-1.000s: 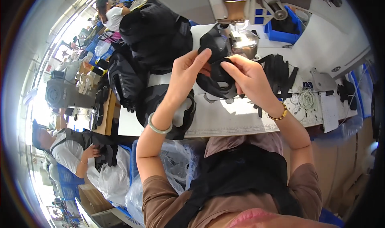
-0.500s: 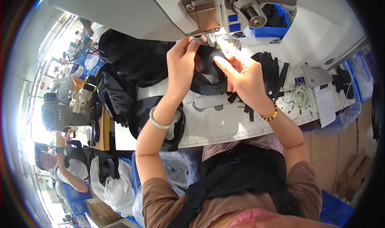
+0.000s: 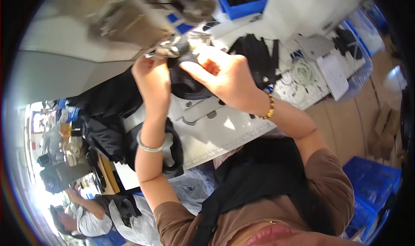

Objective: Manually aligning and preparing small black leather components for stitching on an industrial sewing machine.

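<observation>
At the sewing machine's presser foot [image 3: 177, 48] lies a black fabric piece [image 3: 186, 83], curved, with a mesh-like texture. My left hand [image 3: 151, 79] is closed just left of the foot, fingertips pinched at the fabric's edge; the exact hold is partly hidden. From the right, my right hand [image 3: 229, 75] grips the same fabric between thumb and bent fingers, close beside the foot. The sewing machine [image 3: 125, 27] is blurred above both hands. Black fabric [image 3: 108, 94] spreads to the left, behind my left wrist.
Black strips [image 3: 255, 60] lie right of my right hand, near tangled pale cord [image 3: 302, 73]. A blue bin [image 3: 242, 6] stands at the back. Black sewn pieces [image 3: 103, 138] rest at the table's left. Blue crates [image 3: 371, 181] are on the floor, right. Another person [image 3: 93, 222] sits at lower left.
The whole view has tilted and shifted, so the machine and hands appear farther left. Both hands stay on the black fabric by the presser foot.
</observation>
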A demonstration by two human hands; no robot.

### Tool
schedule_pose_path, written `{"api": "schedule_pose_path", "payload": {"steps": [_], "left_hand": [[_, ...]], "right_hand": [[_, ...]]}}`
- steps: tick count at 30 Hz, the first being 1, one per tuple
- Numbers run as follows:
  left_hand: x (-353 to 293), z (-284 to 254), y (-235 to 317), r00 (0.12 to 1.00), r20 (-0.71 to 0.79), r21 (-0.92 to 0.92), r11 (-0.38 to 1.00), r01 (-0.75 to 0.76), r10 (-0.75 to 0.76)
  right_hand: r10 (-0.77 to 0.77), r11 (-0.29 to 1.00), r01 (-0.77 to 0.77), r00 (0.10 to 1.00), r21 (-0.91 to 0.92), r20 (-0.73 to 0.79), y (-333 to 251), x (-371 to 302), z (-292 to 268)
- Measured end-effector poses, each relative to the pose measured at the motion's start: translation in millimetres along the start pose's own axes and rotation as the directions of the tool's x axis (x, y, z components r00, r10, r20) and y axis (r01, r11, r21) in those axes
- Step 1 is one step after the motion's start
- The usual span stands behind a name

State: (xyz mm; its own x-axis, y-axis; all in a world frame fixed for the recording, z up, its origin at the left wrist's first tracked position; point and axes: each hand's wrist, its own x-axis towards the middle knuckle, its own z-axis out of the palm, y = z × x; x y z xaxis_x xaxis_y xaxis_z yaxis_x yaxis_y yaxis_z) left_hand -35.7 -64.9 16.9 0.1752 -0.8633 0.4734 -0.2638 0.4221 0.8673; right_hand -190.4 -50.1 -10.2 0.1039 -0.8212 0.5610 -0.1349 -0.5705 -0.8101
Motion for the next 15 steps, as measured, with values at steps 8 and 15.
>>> {"api": "schedule_pose_path", "payload": {"steps": [8, 15], "left_hand": [[-65.7, -40.7, 30.5, 0.987, -0.037, 0.323, 0.937, -0.134, 0.154], [-157.9, -27.2, 53.8, 0.928, 0.216, 0.522, 0.767, -0.372, 0.303]], "right_hand": [[0.253, 0.934, -0.275, 0.96, -0.23, -0.12, 51.4, -28.4, -92.7], [0.258, 0.84, -0.283, 0.959, -0.463, -0.118, 102.7, -53.7, -132.7]]}}
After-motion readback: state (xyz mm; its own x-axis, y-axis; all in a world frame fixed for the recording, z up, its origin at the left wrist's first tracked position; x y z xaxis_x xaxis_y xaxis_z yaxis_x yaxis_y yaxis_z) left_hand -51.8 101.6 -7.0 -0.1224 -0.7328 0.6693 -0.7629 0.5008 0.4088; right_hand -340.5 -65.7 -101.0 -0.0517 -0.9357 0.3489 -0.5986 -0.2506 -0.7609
